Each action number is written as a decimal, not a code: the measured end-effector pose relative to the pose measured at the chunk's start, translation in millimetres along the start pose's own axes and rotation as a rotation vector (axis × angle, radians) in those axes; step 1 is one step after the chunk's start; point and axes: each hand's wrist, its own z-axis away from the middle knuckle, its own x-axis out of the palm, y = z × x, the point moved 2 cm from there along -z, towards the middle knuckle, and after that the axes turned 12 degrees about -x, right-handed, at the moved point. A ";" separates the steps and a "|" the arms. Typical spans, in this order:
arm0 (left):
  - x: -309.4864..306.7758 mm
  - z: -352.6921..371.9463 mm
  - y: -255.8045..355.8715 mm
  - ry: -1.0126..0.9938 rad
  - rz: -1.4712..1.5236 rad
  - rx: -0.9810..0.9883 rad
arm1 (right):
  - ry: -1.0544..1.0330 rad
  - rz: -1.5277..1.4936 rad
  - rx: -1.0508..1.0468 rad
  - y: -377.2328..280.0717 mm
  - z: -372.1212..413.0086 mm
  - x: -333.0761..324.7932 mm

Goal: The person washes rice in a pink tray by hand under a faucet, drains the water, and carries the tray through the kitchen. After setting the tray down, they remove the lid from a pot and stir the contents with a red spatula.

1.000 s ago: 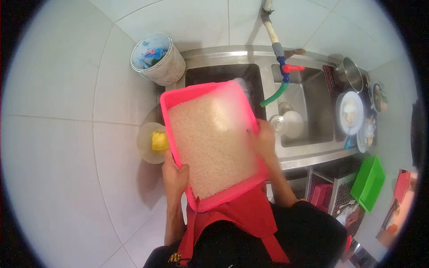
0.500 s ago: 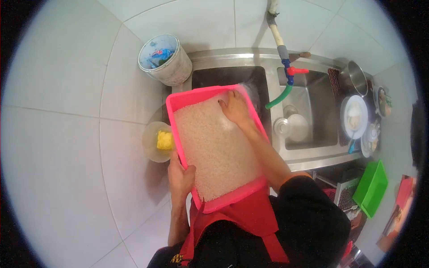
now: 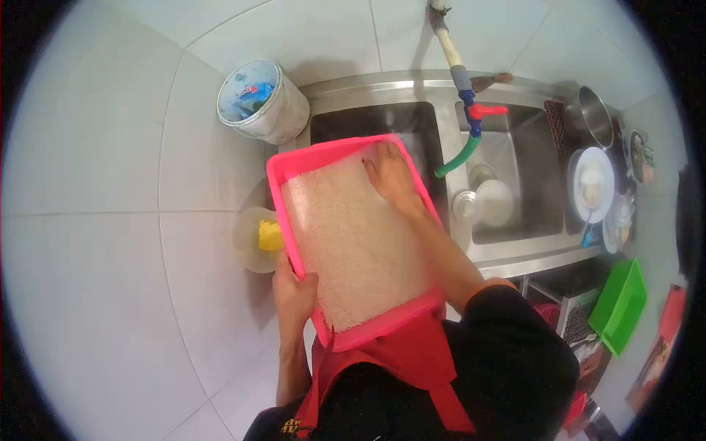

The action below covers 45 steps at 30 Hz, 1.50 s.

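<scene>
A pink rectangular tub [image 3: 375,334] full of pale rice grains [image 3: 353,250] is held tilted between my body and the left sink basin [image 3: 346,125], its far end over the basin. My left hand [image 3: 296,290] is closed on the tub's left rim, thumb on the inner side. My right hand [image 3: 390,175] reaches inside to the far right corner, fingers stretched out and thumb apart, touching the rice by the far wall. Cloudy water seems to cover part of the grains. The fingertips are partly blurred.
A white bucket [image 3: 287,110] holding a blue packet stands left of the sink. A green hose [image 3: 460,158] hangs from a red-handled tap [image 3: 487,111]. Right lie a steel pot [image 3: 594,117], plates [image 3: 592,209] and a green tub [image 3: 619,305]. A bowl [image 3: 250,246] holds something yellow.
The whitish water splash at the tub's far right corner has faded. A glossy wet patch now shows on the rice at the left. Both hands stay nearly where they were.
</scene>
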 end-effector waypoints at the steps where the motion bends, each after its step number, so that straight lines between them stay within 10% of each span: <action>1: -0.3 0.2 4.3 -0.008 -0.005 -0.014 | 0.016 -0.014 -0.002 -0.1 0.4 -0.5; 45: -2.3 3.6 7.9 -0.052 0.032 0.021 | 0.073 -0.019 0.015 -7.1 12.3 -2.3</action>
